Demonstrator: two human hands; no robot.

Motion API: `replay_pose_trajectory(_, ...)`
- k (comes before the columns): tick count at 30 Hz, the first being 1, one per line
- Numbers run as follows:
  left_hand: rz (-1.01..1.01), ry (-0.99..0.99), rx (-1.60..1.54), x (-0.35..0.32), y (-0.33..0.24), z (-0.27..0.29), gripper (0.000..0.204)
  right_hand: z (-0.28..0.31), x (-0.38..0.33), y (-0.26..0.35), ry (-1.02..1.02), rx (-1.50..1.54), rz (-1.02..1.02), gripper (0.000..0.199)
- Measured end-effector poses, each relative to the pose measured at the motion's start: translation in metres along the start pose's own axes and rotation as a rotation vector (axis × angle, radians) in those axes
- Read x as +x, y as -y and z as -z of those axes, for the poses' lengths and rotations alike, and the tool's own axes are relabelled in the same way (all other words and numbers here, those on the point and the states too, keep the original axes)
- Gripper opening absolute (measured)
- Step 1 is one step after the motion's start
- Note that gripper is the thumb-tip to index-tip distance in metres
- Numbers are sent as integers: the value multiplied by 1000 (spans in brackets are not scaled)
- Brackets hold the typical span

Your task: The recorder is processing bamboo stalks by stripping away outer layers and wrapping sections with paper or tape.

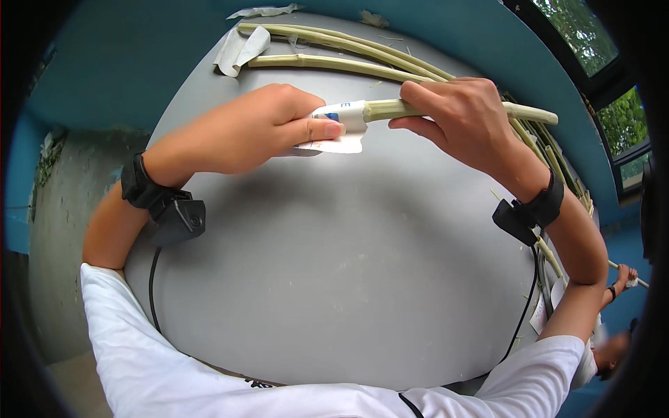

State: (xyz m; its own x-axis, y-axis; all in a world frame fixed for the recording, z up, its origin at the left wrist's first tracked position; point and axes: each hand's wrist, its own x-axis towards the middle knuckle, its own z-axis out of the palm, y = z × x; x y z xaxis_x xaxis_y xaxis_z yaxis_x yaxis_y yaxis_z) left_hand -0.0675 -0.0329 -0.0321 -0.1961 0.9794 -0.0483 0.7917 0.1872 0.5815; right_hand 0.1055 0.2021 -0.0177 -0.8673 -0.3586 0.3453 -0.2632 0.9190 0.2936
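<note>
A pale green, jointed stalk (387, 109), like a peeled cane, is held level above the grey table. White printed paper (353, 136) is wrapped around its left end. My left hand (254, 132) is closed on that paper, thumb pressed along its front; how far the stalk runs inside the paper is hidden. Around the bare part of the stalk curl the fingers of my right hand (465, 122), and the tip sticks out to the right past the knuckles. Both wrists carry black straps with small black devices.
Several similar stalks (327, 64) lie along the far edge of the grey table (334, 279), with crumpled white paper (242, 50) at their left ends. More thin stalks (554, 157) line the right edge. At far right, another person's hand (625, 277) grips a stick.
</note>
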Motion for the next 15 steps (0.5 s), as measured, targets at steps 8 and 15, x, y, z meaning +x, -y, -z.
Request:
replay_pose_trajectory(8, -351, -445, 704, -5, 2, -11, 36, 15, 12, 3, 790, 1192, -689, 49)
replay_pose_trajectory(15, -72, -65, 72, -5, -1, -1, 37, 4, 0, 8, 12, 11, -21, 38)
